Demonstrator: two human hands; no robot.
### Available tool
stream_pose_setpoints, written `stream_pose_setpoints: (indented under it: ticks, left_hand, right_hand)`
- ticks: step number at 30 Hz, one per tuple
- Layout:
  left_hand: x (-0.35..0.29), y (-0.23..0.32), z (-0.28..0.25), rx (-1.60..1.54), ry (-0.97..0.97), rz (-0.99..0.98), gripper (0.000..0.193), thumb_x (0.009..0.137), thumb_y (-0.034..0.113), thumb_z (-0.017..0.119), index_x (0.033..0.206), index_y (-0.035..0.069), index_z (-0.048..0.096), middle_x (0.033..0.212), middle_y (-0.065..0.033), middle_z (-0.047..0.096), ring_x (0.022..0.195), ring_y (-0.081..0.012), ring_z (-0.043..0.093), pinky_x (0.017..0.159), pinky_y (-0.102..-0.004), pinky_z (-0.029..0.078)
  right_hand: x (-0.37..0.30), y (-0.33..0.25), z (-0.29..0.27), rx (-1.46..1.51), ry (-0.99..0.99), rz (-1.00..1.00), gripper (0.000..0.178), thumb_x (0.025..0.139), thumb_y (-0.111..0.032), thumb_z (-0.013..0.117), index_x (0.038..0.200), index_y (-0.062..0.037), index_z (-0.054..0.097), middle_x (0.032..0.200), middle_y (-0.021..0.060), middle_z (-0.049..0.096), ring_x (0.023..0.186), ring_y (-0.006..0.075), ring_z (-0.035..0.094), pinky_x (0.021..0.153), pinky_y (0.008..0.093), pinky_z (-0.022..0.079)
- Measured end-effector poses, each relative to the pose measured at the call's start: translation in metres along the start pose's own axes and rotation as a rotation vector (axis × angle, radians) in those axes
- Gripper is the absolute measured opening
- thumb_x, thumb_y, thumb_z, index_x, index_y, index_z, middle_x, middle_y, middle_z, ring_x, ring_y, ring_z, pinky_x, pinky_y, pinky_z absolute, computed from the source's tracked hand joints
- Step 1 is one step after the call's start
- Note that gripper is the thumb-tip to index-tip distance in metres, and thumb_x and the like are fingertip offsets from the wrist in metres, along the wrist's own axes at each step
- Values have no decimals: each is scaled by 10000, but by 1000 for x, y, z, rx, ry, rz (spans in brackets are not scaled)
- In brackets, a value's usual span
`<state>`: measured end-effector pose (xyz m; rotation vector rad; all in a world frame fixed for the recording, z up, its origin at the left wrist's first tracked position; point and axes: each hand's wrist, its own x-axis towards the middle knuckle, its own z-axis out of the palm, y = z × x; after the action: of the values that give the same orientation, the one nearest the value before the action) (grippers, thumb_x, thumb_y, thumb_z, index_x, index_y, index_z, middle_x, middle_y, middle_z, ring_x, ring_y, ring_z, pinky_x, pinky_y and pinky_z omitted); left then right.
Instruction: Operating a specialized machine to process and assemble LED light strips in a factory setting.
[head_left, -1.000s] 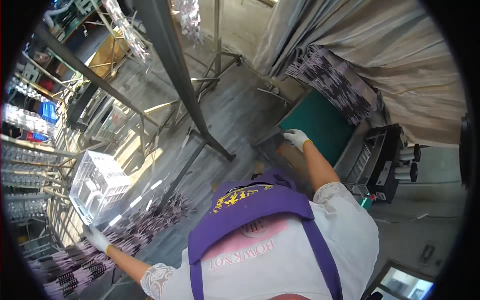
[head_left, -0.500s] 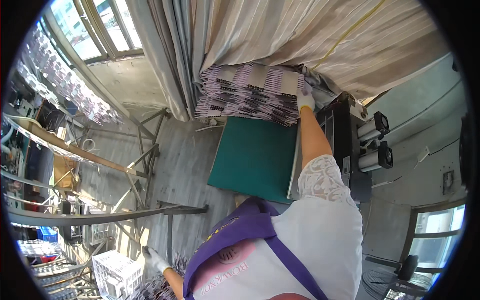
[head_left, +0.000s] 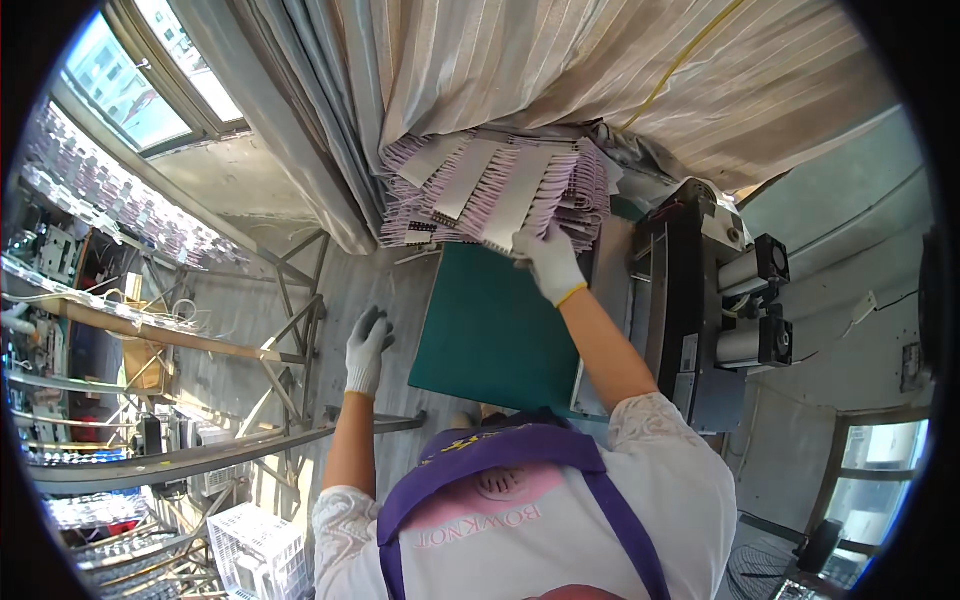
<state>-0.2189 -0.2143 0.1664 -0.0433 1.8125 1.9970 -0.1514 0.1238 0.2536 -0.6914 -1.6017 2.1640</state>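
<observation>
The striped curtain (head_left: 560,80) hangs along the far side of my workspace. The metal rack (head_left: 160,464) occupies my left side, its bars running above the grey floor (head_left: 370,275). The green-topped table (head_left: 500,330) is directly ahead of me. The black machine (head_left: 680,290) stands beside the table's right edge, with two light cylinders projecting from its right side. The stack of strips (head_left: 590,190) lies at the far end of the green top, close to the curtain; its pieces are pale bands edged with pinkish loops and dark segments, several overlapping at an angle. The white lattice crate (head_left: 255,550) is at my lower left, well apart from the table.

My right hand (head_left: 552,265), gloved, is at the near end of an upper pale strip (head_left: 525,195). Its fingers are bent and drawn partly together at the strip's end; I cannot tell whether they grip it. My left hand (head_left: 366,345), also gloved, is left of the table, fingers loosely spread and slightly bent, holding nothing.
</observation>
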Motion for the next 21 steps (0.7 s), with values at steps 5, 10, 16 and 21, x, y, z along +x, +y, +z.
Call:
stream_pose_setpoints:
  ticks: [5,10,16,21]
  left_hand:
    - [68,39,25,-550,-322,-251,931,890,644,586,1511,9,305,1476,-200,441,1247,-335,548,1009,-482,480]
    - [49,-41,-8,-650,-228,-344,558,962,325,561,1395,-8,449,1340,-183,577,1229,-372,563,1032,-516,481]
    - [-27,-50,26,-526,-293,-301,515,882,110,647,1341,-73,501,1304,-133,614,1139,-313,627,997,-411,493]
    - [-59,-55,61,746,-120,-37,534,884,346,646,1300,17,586,1203,-191,661,1117,-330,636,937,-409,491]
  right_hand:
    - [-129,10,8,-872,-497,-411,463,774,-84,677,1233,-74,616,911,153,626,840,275,639,762,351,513]
    - [-154,26,-32,-1226,-824,-565,366,732,-45,675,1075,-168,701,794,137,620,739,343,620,695,440,504]
    - [-138,55,-67,-1541,158,-238,319,854,-200,647,1166,-134,657,971,147,641,957,365,618,833,457,514]
    - [-161,42,60,-1199,-243,-389,703,781,-381,736,1385,-114,494,1274,187,578,1112,389,585,937,461,497]
